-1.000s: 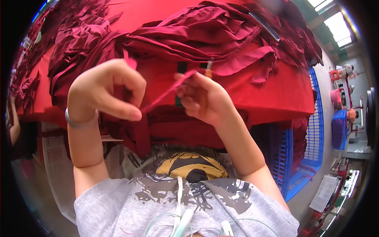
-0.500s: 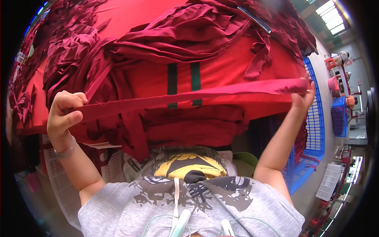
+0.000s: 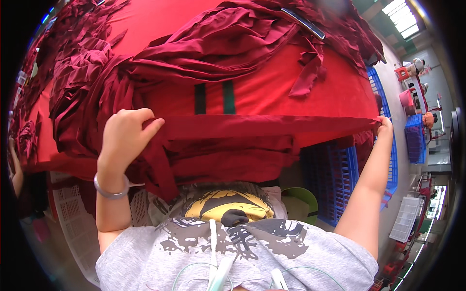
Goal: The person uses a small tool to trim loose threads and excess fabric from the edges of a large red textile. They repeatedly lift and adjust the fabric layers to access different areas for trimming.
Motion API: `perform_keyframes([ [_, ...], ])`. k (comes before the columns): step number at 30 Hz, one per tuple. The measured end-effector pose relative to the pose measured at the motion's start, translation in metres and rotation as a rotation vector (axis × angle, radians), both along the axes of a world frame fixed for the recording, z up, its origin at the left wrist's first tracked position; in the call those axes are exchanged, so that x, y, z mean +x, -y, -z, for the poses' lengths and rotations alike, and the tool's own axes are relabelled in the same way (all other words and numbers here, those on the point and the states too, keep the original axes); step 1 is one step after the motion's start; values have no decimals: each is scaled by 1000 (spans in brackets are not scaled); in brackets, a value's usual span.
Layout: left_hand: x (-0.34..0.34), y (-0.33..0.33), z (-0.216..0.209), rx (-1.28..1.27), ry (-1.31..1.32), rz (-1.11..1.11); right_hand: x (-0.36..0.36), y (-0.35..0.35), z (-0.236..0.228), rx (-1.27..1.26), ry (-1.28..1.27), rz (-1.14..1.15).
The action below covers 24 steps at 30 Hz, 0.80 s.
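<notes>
A long dark-red fabric strip runs nearly level across my front, drawn out between both hands. My left hand, with a pale bangle on its wrist, is closed at the strip's left end, its thumb and fingers pointing right. At the far right end my right hand pinches the strip, arm stretched out. Behind the strip lies a red-covered table with a black and a green stripe. Folded dark-red cloth hangs at its near edge, below the strip.
Crumpled dark-red strips heap over the table's far and left sides. A dark, flat, phone-like object rests on them. Blue plastic crates stand at right, near a green bin. A white basket is at left. Another person's arm shows at the left edge.
My left hand has moved right and turned, fingers now pointing right. My right hand has shifted slightly right and down. The strip, slanted before, now lies nearly level.
</notes>
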<state>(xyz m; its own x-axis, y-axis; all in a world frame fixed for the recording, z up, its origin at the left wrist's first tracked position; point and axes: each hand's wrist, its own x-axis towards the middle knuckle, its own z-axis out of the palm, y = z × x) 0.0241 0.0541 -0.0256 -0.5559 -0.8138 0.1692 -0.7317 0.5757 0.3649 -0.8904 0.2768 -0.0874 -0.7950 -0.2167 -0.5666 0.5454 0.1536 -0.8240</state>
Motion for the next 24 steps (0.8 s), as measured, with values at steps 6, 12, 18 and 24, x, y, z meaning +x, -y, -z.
perform_keyframes([
  [6,-35,-17,2,1,277,-189,84,69,28,-430,-66,294],
  [12,-42,-31,13,-443,19,50,169,31,-10,307,-1239,-235],
  [18,-59,-58,34,-231,46,290,396,77,-21,330,-1291,-629],
  [24,-60,-60,39,-255,61,254,539,95,-31,-137,-1160,-856],
])
